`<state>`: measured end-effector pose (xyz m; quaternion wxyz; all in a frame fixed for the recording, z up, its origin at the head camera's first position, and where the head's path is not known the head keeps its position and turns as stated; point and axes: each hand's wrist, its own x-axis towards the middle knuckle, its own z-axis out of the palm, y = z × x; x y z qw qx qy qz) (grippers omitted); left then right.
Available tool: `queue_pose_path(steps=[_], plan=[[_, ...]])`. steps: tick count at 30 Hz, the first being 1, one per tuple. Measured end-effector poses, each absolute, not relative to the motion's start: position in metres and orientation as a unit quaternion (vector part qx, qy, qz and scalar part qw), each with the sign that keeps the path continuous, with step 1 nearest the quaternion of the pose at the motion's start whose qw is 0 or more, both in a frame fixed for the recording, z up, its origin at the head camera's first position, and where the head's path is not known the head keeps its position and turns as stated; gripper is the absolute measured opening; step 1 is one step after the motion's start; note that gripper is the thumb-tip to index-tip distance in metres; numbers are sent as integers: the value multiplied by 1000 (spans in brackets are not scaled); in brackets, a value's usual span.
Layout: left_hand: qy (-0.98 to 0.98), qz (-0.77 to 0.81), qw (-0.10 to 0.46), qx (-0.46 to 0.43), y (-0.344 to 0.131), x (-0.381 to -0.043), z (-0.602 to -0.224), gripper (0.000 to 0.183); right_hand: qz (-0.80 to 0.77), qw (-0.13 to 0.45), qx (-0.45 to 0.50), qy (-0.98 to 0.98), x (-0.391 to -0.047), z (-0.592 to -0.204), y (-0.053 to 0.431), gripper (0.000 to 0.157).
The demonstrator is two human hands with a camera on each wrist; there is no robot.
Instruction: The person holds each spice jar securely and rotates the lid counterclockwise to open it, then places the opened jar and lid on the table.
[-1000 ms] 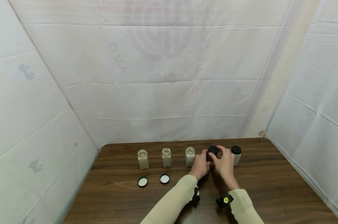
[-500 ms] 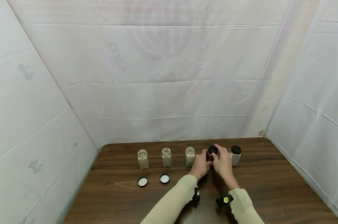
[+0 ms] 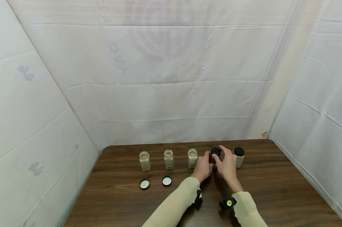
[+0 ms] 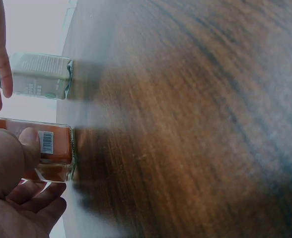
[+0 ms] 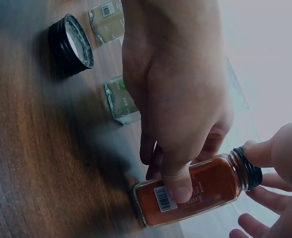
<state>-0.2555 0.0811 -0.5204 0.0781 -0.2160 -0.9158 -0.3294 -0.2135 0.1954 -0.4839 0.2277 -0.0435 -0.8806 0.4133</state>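
Presently, the upright clear-glass jar of orange-red powder point(image 5: 215, 181) is gripped by curled fingers of the left hand point(image 3: 202, 167); directly above them, its round black lid point(image 5: 249, 169) is pinched by the right hand point(image 3: 227, 164).

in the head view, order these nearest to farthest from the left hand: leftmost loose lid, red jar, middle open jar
1. Red jar: held in the left hand.
2. Middle open jar: left of the hand.
3. Leftmost loose lid: farther left, toward the front.
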Motion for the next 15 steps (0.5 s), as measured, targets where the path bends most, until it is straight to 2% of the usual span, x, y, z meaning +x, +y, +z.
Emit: queue_pose_path(steps=[15], plan=[[-918, -331, 65, -208, 81, -255, -519, 42, 417, 244, -61, -873, -216, -484, 195, 44]])
